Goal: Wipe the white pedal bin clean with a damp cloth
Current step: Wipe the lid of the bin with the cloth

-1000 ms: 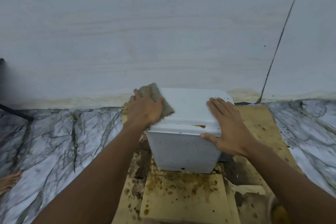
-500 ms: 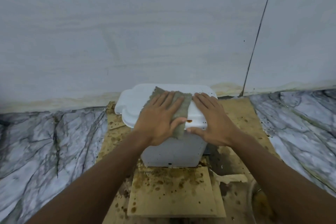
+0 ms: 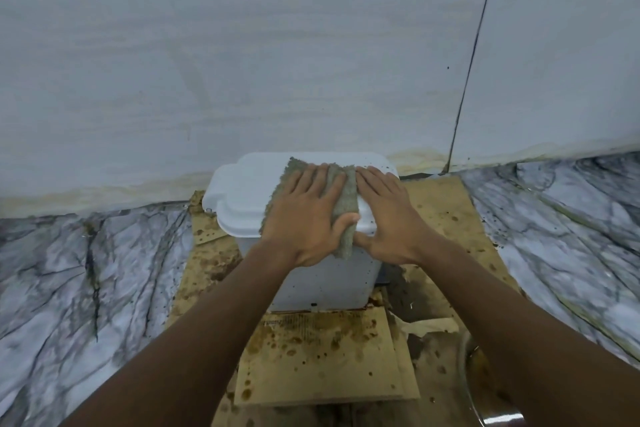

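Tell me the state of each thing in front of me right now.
pedal bin: upright, lid closed
cloth: spread on the lid, hanging over its front edge
left hand: flat, pressing the cloth
right hand: flat on the lid
cardboard: stained, under the bin

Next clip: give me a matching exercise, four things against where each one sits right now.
Things:
1. cloth
2. right hand
3. cardboard
4. white pedal bin

Places:
A. on the floor, under the bin
B. flat on the lid, right of the cloth
C. under the left hand, draped over the lid's front edge
D. standing by the wall

Pairs: 1-C; 2-B; 3-A; 4-D
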The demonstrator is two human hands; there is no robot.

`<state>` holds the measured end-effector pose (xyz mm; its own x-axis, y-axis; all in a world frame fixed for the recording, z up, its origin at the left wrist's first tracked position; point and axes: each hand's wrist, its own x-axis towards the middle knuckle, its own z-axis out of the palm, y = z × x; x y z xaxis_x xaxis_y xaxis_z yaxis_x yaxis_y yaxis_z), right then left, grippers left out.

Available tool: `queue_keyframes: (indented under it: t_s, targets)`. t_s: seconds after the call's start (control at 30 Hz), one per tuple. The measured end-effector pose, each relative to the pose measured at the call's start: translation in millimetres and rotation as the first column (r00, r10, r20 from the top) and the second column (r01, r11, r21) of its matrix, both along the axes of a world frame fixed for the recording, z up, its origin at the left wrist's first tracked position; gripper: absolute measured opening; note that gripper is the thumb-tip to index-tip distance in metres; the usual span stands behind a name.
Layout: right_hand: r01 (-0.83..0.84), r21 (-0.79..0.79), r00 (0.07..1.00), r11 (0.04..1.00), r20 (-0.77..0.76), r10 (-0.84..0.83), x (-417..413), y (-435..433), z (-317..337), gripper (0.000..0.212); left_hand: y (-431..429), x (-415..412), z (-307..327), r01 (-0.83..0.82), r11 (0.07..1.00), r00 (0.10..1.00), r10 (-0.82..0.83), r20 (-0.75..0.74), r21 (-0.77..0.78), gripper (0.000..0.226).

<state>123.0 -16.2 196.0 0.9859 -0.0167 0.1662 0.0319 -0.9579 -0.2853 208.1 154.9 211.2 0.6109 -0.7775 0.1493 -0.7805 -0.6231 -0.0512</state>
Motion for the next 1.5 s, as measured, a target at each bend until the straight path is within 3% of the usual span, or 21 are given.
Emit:
queue_keyframes:
  t_s: [0.3,0.57,0.77,0.87,1.03,1.3,1.5]
  targets:
    - [-0.012,0.042,1.0,0.999,-0.012,0.012,-0.4,2.5,1.0,0.106,56.1,19.6,4.6,-0.033,0.996,0.999,0.031,-0.022,-0.08,0.076]
    - [-0.007,0.061,1.0,0.998,0.008,0.007,-1.7,-1.9,1.2,0.104,25.6,11.6,0.9,-0.009,0.999,0.999,0.01,0.033,-0.051,0.076]
    - [-0.017,0.07,1.0,0.997,-0.011,0.018,-2.1,-0.8,2.8,0.102,74.6,27.2,1.5,-0.029,0.995,0.999,0.032,0.036,-0.098,0.073]
    - [-0.004,0.031,1.0,0.999,-0.026,0.005,-0.4,3.7,2.4,0.103,58.6,25.0,4.0,-0.044,0.998,0.998,0.046,0.037,-0.05,0.077]
    - [-0.004,0.104,1.0,0.995,-0.022,0.006,-2.1,-1.9,3.9,0.105,5.9,4.1,-1.8,0.0,1.0,0.997,-0.001,0.079,0.006,0.078]
    - [-0.011,0.127,1.0,0.992,-0.028,0.014,-1.1,-0.7,4.1,0.102,75.7,30.0,4.7,-0.069,0.995,0.998,0.069,-0.005,-0.075,0.08]
    - [0.006,0.085,1.0,0.996,-0.025,-0.004,-0.9,-0.3,3.0,0.104,30.7,8.8,1.7,-0.077,0.996,0.996,0.079,0.039,-0.044,0.08]
